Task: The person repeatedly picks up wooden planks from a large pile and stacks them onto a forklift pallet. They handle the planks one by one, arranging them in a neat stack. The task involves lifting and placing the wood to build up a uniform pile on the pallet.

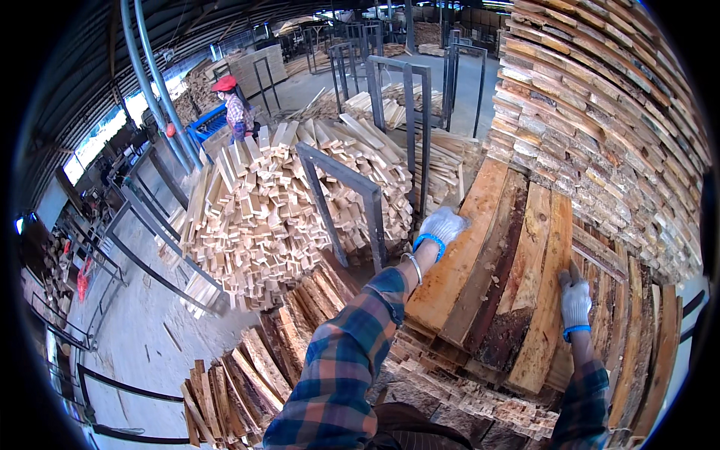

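Both my hands wear pale knitted gloves with blue cuffs. My left hand (442, 227) is closed at the left edge of a wide wooden board (466, 240), its fingertips partly hidden. At the other side of the stack's top layer, my right hand (576, 304) is curled against the edge of the rightmost board (551, 292). Between them lie a dark, bark-edged board (491, 262) and a lighter, knotty board (531, 247), side by side, running away from me.
A tall wall of stacked boards (585, 112) rises at the right. Dark metal frames (341, 176) stand left of my stack, beside a heap of pale cut sticks (292, 202). More rough slabs (247, 375) lie at lower left. A person in a red hat (235, 109) stands farther back.
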Available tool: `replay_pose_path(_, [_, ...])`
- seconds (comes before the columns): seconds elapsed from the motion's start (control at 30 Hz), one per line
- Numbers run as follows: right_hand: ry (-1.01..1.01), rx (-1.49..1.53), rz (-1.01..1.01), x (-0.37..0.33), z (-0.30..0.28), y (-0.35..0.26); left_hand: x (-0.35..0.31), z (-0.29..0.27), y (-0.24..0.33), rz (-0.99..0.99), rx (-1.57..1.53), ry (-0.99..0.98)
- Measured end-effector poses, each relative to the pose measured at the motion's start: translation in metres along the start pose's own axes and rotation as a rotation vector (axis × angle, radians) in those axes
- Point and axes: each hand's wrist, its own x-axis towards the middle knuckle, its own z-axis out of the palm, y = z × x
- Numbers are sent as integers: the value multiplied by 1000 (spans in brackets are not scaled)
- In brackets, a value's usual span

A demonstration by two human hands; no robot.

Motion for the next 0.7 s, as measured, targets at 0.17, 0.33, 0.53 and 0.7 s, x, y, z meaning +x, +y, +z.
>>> replay_pose_path(0.17, [-5, 27, -14, 0, 2, -3, 0, -3, -4, 10, 4, -1])
replay_pose_path(0.33, [-12, 36, 1, 1, 2, 0, -3, -4, 0, -27, -1, -10])
replay_pose_path(0.53, [9, -56, 71, -5, -7, -8, -15, -12, 18, 24, 94, -32])
replay_pose_path(0.7, [56, -212, 33, -6, -3, -7, 3, 2, -2, 43, 176, -9])
